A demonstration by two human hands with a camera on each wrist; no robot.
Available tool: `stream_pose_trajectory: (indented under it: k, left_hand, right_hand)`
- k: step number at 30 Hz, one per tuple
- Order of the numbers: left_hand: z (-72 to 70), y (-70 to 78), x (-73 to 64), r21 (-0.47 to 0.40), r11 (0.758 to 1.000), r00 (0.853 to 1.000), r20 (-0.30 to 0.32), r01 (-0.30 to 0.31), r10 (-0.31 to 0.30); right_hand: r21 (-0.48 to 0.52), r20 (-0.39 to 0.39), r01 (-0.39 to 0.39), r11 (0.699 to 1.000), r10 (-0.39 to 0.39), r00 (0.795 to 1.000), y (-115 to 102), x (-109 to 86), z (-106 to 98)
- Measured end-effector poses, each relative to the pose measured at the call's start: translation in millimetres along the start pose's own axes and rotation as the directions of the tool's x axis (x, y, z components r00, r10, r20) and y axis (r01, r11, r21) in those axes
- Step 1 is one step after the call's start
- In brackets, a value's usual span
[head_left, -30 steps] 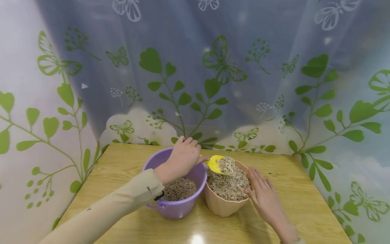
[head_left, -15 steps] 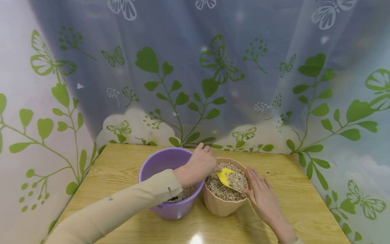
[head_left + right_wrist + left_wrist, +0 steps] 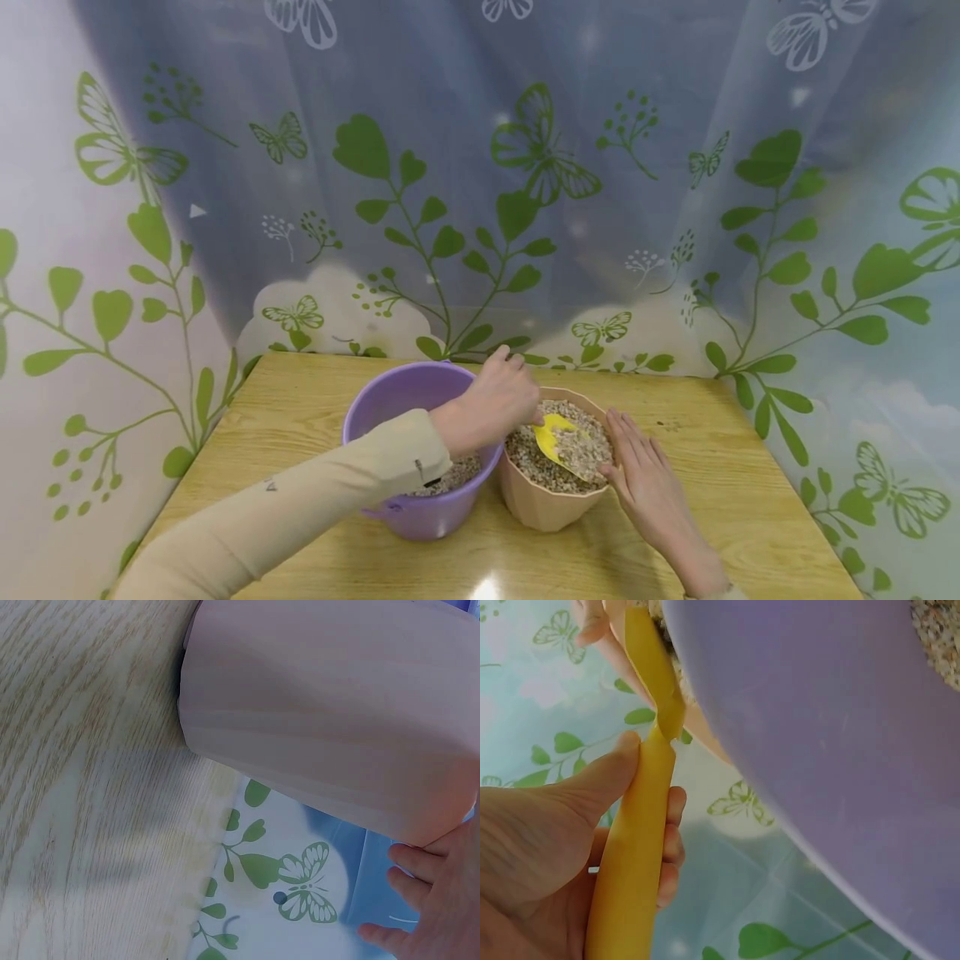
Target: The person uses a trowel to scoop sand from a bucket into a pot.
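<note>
My left hand [image 3: 495, 402] reaches across the purple bucket [image 3: 420, 521] and grips the handle of a yellow scoop [image 3: 551, 435]. In the left wrist view the fingers wrap round the scoop's handle [image 3: 634, 847], thumb laid along it. The scoop's blade lies low over the pale grit [image 3: 551, 471] in a peach faceted pot [image 3: 543, 508], with lighter grit on the blade. My right hand [image 3: 652, 487] rests with straight fingers against the pot's right side, thumb at the rim. More grit lies inside the bucket, partly hidden by the left sleeve.
Both containers stand side by side on a wooden table [image 3: 750, 500]. Behind and beside the table hangs a curtain [image 3: 480, 208] with green leaves and butterflies. A small handle lug [image 3: 386, 507] sticks out at the bucket's near left.
My left hand has moved right, carrying the scoop from above the pot's left rim down over its grit. Some grit has slid off the blade. The right hand stays at the pot.
</note>
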State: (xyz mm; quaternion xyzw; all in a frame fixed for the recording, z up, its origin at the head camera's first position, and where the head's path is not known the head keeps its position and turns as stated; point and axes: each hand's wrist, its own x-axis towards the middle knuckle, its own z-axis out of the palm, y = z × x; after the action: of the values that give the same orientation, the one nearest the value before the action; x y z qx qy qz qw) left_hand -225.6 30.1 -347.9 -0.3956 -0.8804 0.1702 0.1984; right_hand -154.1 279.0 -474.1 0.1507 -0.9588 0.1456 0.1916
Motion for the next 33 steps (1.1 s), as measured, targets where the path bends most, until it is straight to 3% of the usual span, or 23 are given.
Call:
stream_pose_trajectory:
  k: [8, 16, 20, 26, 29, 33]
  left_hand:
    - [-11.0, -8.7, -5.6, 0.065, 0.997, 0.997, 0.071, -0.034, 0.030]
    - [-21.0, -20.7, -10.8, 0.170, 0.984, 0.997, 0.069, -0.055, 0.044]
    - [-23.3, -26.8, -12.0, 0.245, 0.969, 0.999, 0.051, -0.027, 0.015]
    - [-25.1, -33.6, -14.7, 0.339, 0.940, 1.000, -0.024, 0.018, -0.010]
    - [-25.6, -38.6, -17.7, 0.313, 0.947, 0.996, -0.073, 0.076, -0.056]
    - [-22.5, -46.3, -24.8, 0.177, 0.970, 0.982, -0.110, 0.169, -0.151]
  right_hand:
    - [0.009, -0.004, -0.006, 1.000, 0.006, 1.000, 1, 0.1, 1]
    - [0.010, -0.003, -0.003, 1.000, 0.003, 1.000, 1, -0.1, 1]
    - [0.012, -0.008, 0.005, 1.000, -0.005, 1.000, 2, 0.5, 2]
    - [0.008, -0.020, 0.023, 1.000, -0.022, 1.000, 2, 2.1, 1]
    - [0.006, -0.023, 0.026, 1.000, -0.026, 0.999, 1, 2.1, 1]
    - [0.005, -0.022, 0.024, 1.000, -0.023, 0.999, 1, 1.4, 1]
